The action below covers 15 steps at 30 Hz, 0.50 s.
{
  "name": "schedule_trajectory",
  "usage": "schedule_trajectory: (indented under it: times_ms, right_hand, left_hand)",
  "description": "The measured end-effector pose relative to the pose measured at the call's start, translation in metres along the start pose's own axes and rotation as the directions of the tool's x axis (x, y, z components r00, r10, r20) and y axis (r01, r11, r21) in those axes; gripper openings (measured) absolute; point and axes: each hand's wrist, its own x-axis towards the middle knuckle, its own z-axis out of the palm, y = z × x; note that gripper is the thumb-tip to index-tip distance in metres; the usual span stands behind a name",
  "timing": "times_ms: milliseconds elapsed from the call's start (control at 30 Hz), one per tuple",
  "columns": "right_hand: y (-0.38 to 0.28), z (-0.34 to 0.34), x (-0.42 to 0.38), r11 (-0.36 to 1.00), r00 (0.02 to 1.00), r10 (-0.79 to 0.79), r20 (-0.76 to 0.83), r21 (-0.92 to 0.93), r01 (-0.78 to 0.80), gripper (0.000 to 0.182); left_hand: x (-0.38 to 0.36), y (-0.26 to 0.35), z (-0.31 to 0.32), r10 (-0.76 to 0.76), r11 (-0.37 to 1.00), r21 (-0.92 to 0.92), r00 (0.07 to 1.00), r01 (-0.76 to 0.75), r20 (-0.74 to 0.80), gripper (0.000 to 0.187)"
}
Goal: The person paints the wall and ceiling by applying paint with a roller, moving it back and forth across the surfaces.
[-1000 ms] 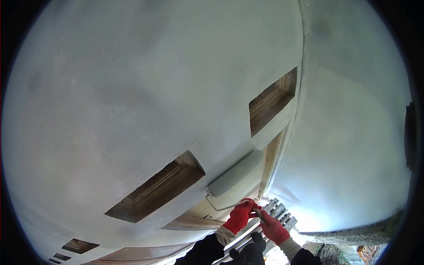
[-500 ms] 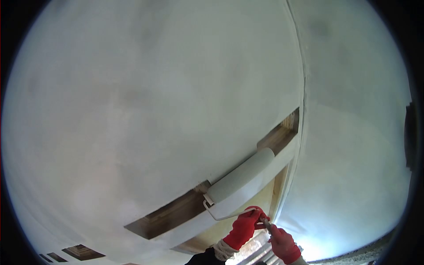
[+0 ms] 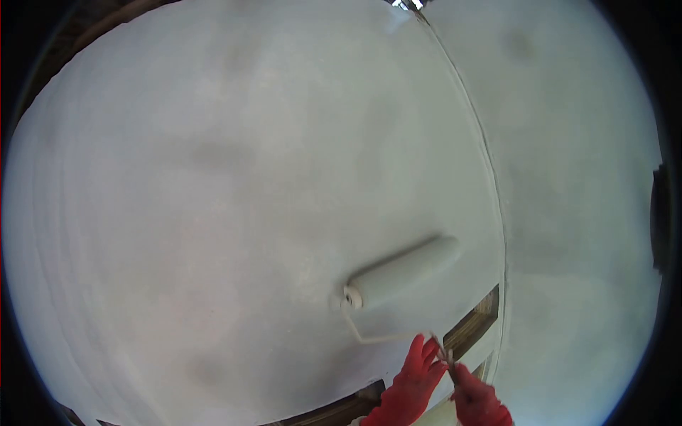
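Observation:
A paint roller point(image 3: 401, 273) with a pale, paint-soaked sleeve lies against the white-painted wall point(image 3: 234, 199), tilted up to the right. Its thin wire frame point(image 3: 369, 334) bends down to a handle near the bottom of the view. My left hand point(image 3: 412, 387), in a red glove, grips that handle at its upper end. My right hand point(image 3: 476, 401), also in a red glove, holds the handle just below and to the right. Both hands sit close together at the lower edge.
A wall corner point(image 3: 490, 184) runs down the right side, with another white wall point(image 3: 582, 213) beyond it. Brown wooden-framed recesses point(image 3: 472, 323) show below the roller and along the bottom point(image 3: 334, 412). A dark edge point(image 3: 78, 28) crosses the top left.
The roller has moved up the wall past the wooden recess onto plain white wall. My view has tilted upward, so the recesses and both hands sit lower in the frame.

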Motion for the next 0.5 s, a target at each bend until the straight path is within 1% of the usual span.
schedule_trajectory:
  times_ms: [67,100,133,200,233,267,333,400,467,500]
  right_hand:
    - [-0.019,-0.005,0.039,0.996,0.992,0.036,-0.118,-0.078,-0.046,0.047]
    - [-0.027,-0.009,0.061,0.996,0.989,-0.006,-0.147,-0.084,-0.007,0.048]
    - [-0.037,-0.015,0.084,0.995,0.983,-0.049,-0.176,-0.089,0.033,0.048]
    - [-0.063,-0.029,0.13,0.985,0.983,-0.101,-0.156,-0.154,0.076,0.043]
    - [-0.077,-0.034,0.153,0.983,0.978,-0.128,-0.162,-0.149,0.104,0.042]
    - [-0.091,-0.039,0.178,0.981,0.973,-0.156,-0.167,-0.144,0.133,0.041]
    - [-0.103,-0.045,0.234,0.937,0.927,-0.313,-0.206,-0.223,0.267,0.041]
    - [-0.129,-0.052,0.286,0.885,0.867,-0.435,-0.243,-0.291,0.363,0.039]
    - [-0.146,-0.064,0.353,0.871,0.861,-0.455,-0.228,-0.315,0.377,0.043]
    - [-0.16,-0.068,0.378,0.792,0.804,-0.556,-0.211,-0.428,0.435,0.042]
  left_hand:
    - [0.012,0.047,0.006,0.095,0.967,0.227,0.989,-0.12,0.118,0.063]
    - [0.016,0.06,0.005,0.005,0.989,0.148,0.992,-0.024,0.127,0.063]
    - [0.017,0.073,0.005,0.018,0.988,0.148,0.991,-0.037,0.132,0.063]
    - [0.014,0.097,0.005,0.083,0.962,0.246,0.984,-0.12,0.157,0.061]
    - [0.011,0.106,0.001,0.115,0.924,0.342,0.978,-0.169,0.173,0.06]
    - [0.007,0.114,-0.002,0.129,0.922,0.342,0.977,-0.182,0.172,0.06]
    - [0.001,0.127,-0.008,0.038,0.965,0.254,0.991,-0.07,0.126,0.059]
    - [-0.005,0.133,-0.018,0.059,0.958,0.275,0.994,-0.084,0.097,0.058]
    - [-0.012,0.141,-0.027,0.081,0.95,0.296,0.995,-0.097,0.065,0.058]
    - [-0.015,0.147,-0.031,0.083,0.943,0.32,0.996,-0.093,0.046,0.057]
